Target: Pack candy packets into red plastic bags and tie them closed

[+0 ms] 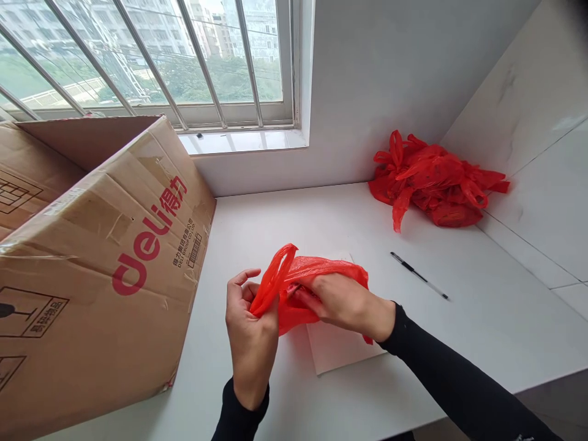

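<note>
My left hand [252, 327] is closed on one handle of a red plastic bag [328, 266], gripping it between thumb and fingers. The bag hangs crumpled above the white table, over a flat white pad or sheet of paper [340, 352] that it partly covers. Reaching into the mouth of the bag is my right hand [342, 301], its fingers bent together and partly hidden by the red film. Something small and dark shows at those fingertips, too hidden to name. To the right of the hands lies a pen [419, 275] with a dark grip.
A large open cardboard box [138, 275] stands on the left side of the white table [275, 220]. In the back right corner, against the wall, sits a heap of red plastic bags [436, 177]. A barred window [160, 61] is behind the table.
</note>
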`<state>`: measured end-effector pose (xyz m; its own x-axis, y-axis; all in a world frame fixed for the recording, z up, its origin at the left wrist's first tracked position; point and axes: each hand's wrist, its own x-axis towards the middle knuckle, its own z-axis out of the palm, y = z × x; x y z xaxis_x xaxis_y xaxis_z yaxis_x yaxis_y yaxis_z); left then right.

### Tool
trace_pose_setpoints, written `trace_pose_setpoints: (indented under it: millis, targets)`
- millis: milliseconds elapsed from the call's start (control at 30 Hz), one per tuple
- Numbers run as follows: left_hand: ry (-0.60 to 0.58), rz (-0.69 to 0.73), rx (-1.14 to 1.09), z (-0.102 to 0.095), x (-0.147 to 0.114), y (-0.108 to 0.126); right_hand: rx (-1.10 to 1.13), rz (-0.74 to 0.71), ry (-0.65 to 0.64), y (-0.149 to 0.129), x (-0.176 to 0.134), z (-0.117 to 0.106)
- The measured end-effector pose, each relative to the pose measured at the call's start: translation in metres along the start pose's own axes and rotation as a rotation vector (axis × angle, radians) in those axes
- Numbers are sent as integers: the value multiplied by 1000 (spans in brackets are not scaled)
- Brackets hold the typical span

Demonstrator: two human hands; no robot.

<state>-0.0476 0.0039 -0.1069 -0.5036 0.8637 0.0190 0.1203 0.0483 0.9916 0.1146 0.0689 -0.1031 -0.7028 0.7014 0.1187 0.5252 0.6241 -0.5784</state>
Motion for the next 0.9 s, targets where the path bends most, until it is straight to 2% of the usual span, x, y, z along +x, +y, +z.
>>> trace_pose_setpoints:
  millis: [100, 233, 400, 633, 900]
  targets:
    - [5, -16, -11, 0, 0, -4, 22, -76, -46, 6, -6, 0]
    - [0, -7, -26, 1, -2, -6, -42, -66, 77, 18, -9, 9]
    - [-19, 11, -33, 4, -4, -8, -51, -111, 133, 24, -10, 15]
    - [-18, 19, -64, 4, -5, -5, -53, -134, 137, 28, -14, 13]
    - [-35, 12, -81, 4, -8, -4, 12, -182, 63, 22, -9, 20]
